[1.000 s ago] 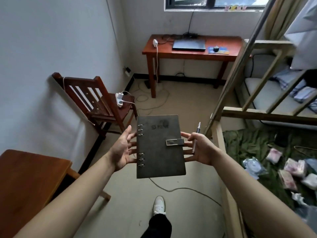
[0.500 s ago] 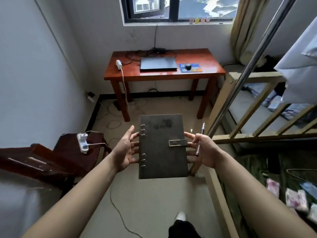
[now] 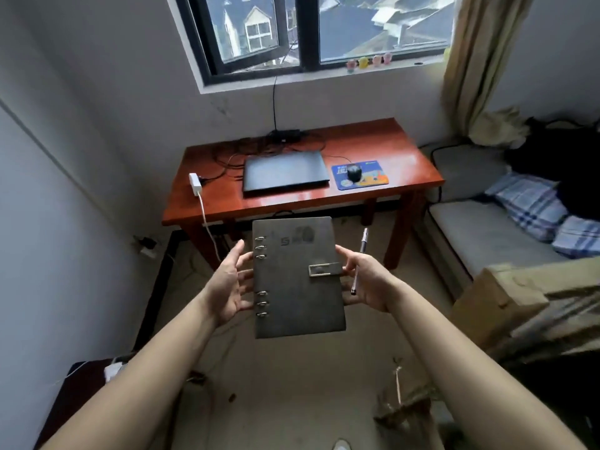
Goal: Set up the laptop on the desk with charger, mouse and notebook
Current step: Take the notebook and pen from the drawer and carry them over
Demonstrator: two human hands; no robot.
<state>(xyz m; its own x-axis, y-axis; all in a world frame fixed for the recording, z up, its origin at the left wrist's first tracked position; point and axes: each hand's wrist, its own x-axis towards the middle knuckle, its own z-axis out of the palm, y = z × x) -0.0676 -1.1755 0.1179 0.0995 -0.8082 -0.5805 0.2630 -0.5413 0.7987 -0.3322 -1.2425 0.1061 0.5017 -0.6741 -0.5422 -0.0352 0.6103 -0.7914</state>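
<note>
I carry a dark grey ring-bound notebook (image 3: 297, 280) with a metal clasp flat between both hands. My left hand (image 3: 229, 284) supports its ring side with fingers spread. My right hand (image 3: 365, 280) holds the clasp side and also pinches a pen (image 3: 359, 259). Ahead stands the red-brown desk (image 3: 412, 157) under the window. On it lie a closed dark laptop (image 3: 284, 172), a black mouse (image 3: 354, 173) on a blue mouse pad (image 3: 373, 178), and a white charger brick (image 3: 194, 184) at the left edge, its white cable hanging down.
Tangled black cables (image 3: 259, 147) lie behind the laptop. A bed (image 3: 480, 235) with a wooden frame (image 3: 506, 297) is on the right. A dark chair seat (image 3: 78, 391) with a white power strip is at lower left. Cables trail on the floor.
I have walked closer to the desk; it now looms larger and nearer. The chair has slid to the bottom left. Both hands still hold the notebook the same way.
</note>
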